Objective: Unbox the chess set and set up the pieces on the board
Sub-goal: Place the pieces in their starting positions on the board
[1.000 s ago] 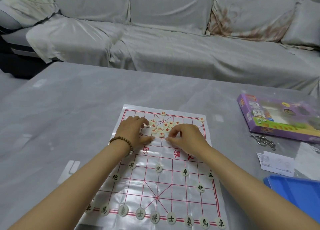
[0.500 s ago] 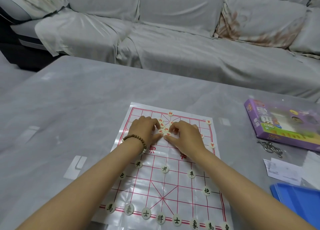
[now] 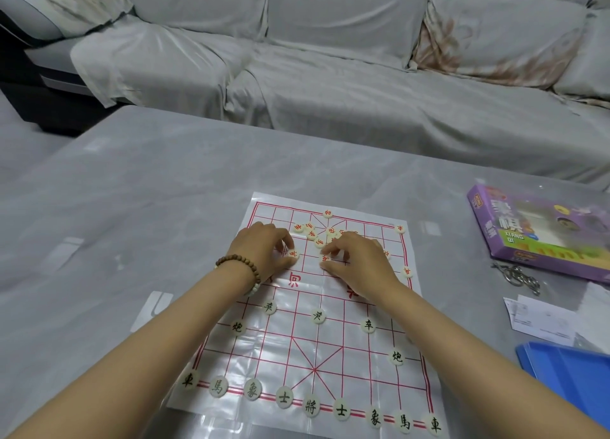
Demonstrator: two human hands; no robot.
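A white plastic board sheet [image 3: 330, 349] with a red grid lies on the table. Black-lettered pieces fill the near rows, with the general [image 3: 310, 406] in the middle of the near edge. Red-lettered pieces lie in a loose cluster [image 3: 313, 232] on the far half. My left hand [image 3: 264, 250], with a bead bracelet at the wrist, pinches one red piece [image 3: 293, 253] on the board. My right hand [image 3: 358, 262] pinches another red piece [image 3: 326, 258] just right of it. Single red pieces sit at the far edge [image 3: 327, 213] and the far right corner [image 3: 400, 229].
A purple chess box [image 3: 541, 232] lies at the right of the table, with metal rings [image 3: 518, 275], paper slips [image 3: 541, 316] and a blue tray [image 3: 574, 369] nearer me. A cloth-covered sofa [image 3: 330, 75] stands behind the table.
Both hands have drawn back from the red cluster toward me, each bringing a red piece down to a lower row. The camera has tilted slightly.
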